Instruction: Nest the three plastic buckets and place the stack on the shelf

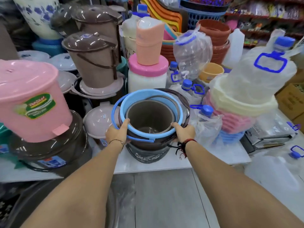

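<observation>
- Two bare forearms reach forward from the camera's bottom edge.
- Left hand [117, 132] grips the near-left rim of the nested buckets [150, 119], fingers closed over it.
- Right hand [184, 131] clasps the near-right rim likewise.
- Stack: brown inner bucket [150, 115], blue bucket [164, 97] around it, dark brown outer bucket [144, 143].
- It sits on a grey tub [146, 155] on the white shelf [213, 153], beside a pink lidded bin [31, 99].

- Brown inner bucket [150, 118]: open, empty, nested deepest.
- Blue bucket [178, 111]: around it, handle hanging down in front.
- Dark brown outer bucket [144, 143]: holds both, upright above the white shelf [156, 165].
</observation>
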`<move>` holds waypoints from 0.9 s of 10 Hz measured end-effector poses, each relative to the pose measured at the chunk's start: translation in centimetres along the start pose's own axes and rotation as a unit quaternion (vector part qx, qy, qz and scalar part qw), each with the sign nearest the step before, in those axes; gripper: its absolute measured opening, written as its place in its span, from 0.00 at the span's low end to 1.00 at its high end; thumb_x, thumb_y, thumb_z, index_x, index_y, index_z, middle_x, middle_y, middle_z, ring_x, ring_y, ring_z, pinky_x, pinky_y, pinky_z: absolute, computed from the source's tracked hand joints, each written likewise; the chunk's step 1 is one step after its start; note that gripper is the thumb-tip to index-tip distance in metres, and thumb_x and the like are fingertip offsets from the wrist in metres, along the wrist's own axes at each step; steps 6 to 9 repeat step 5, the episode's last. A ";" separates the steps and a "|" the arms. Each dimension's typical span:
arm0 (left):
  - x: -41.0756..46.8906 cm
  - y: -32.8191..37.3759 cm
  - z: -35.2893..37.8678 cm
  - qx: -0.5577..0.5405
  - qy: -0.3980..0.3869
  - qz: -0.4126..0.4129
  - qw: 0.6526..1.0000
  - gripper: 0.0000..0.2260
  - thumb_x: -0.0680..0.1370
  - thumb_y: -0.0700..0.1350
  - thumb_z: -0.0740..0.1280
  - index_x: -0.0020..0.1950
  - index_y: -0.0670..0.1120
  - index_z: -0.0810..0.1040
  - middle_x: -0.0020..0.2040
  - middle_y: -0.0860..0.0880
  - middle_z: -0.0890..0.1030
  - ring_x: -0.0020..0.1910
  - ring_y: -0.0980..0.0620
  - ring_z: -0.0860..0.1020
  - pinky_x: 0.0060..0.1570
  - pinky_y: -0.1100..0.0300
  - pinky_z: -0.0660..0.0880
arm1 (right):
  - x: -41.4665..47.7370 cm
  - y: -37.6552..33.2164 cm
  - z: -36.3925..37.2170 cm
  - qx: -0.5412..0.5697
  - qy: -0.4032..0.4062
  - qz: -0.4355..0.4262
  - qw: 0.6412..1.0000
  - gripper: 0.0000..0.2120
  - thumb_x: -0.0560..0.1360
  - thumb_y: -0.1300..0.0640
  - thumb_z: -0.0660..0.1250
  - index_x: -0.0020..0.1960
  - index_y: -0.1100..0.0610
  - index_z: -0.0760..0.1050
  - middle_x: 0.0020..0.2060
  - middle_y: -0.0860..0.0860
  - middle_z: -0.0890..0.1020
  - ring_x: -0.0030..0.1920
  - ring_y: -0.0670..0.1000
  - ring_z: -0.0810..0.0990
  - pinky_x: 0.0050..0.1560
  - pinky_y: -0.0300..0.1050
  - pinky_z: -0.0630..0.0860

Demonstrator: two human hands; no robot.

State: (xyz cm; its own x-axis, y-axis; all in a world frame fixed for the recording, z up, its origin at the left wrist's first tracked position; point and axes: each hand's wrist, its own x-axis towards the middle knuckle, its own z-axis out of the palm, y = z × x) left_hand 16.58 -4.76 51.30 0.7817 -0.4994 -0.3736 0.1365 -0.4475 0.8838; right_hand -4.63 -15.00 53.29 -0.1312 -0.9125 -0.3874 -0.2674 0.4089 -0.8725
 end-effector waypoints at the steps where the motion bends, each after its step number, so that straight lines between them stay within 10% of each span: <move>1: 2.7 -2.4 1.3 0.090 -0.033 -0.014 0.995 0.29 0.68 0.66 0.68 0.52 0.41 0.81 0.51 0.39 0.83 0.47 0.38 0.83 0.46 0.45 0.82 | 2.1 2.6 1.3 -0.033 0.016 0.044 0.998 0.22 0.67 0.53 0.79 0.54 0.66 0.82 0.47 0.61 0.85 0.47 0.61 0.85 0.51 0.55 0.83; 4: 5.3 -1.8 1.5 0.346 -0.061 -0.031 0.936 0.40 0.66 0.73 0.60 0.65 0.45 0.76 0.63 0.39 0.74 0.58 0.38 0.76 0.61 0.44 0.74 | 2.8 3.2 3.0 -0.117 0.048 0.085 0.988 0.23 0.68 0.52 0.79 0.55 0.66 0.80 0.50 0.61 0.85 0.45 0.60 0.84 0.48 0.53 0.82; 5: 4.9 -0.1 1.4 0.351 -0.034 -0.035 0.935 0.45 0.67 0.69 0.68 0.74 0.43 0.62 0.69 0.38 0.66 0.65 0.36 0.72 0.63 0.43 0.73 | 1.8 1.1 2.5 -0.107 0.102 0.049 0.988 0.30 0.72 0.50 0.75 0.68 0.64 0.70 0.63 0.62 0.79 0.52 0.61 0.81 0.54 0.54 0.79; 9: 4.9 -0.1 1.4 0.351 -0.034 -0.035 0.935 0.45 0.67 0.69 0.68 0.74 0.43 0.62 0.69 0.38 0.66 0.65 0.36 0.72 0.63 0.43 0.73 | 1.8 1.1 2.5 -0.107 0.102 0.049 0.988 0.30 0.72 0.50 0.75 0.68 0.64 0.70 0.63 0.62 0.79 0.52 0.61 0.81 0.54 0.54 0.79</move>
